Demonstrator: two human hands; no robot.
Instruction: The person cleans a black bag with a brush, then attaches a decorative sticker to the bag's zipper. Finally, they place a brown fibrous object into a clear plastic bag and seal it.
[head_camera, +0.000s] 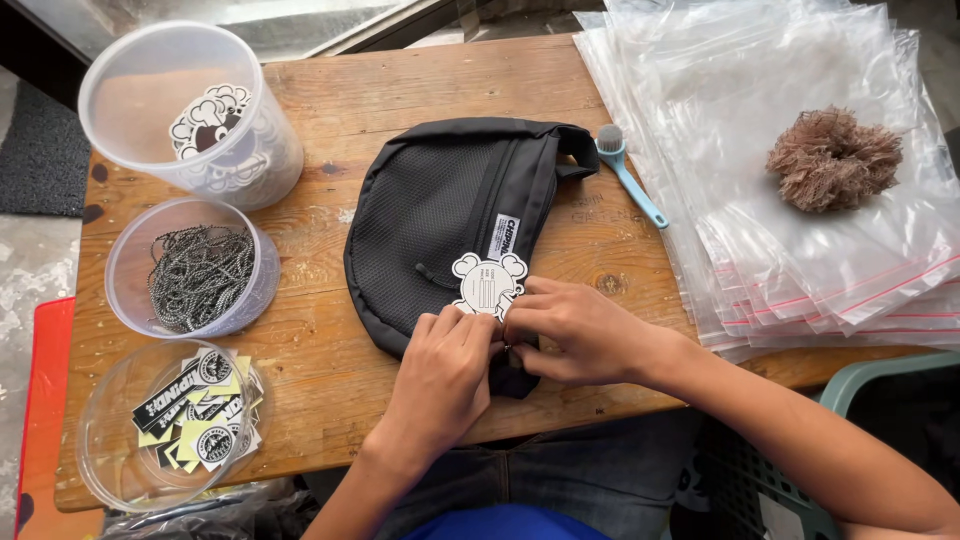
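A black waist bag (440, 215) lies flat on the wooden table (330, 110), strap end toward the far side. On its near edge rests a white cut-out tag with rounded ears (487, 283). My left hand (445, 375) and my right hand (575, 330) meet at the bag's near edge, fingers pinching together just below the tag. Whatever small part sits between the fingertips is hidden.
Three clear plastic tubs stand at the left: one with white cut-out tags (215, 125), one with ball chains (200, 272), one with black and yellow stickers (195, 410). A blue brush (630, 175) lies beside the bag. Clear zip bags (800, 200) are stacked right, a brown fluffy clump (835, 160) on top.
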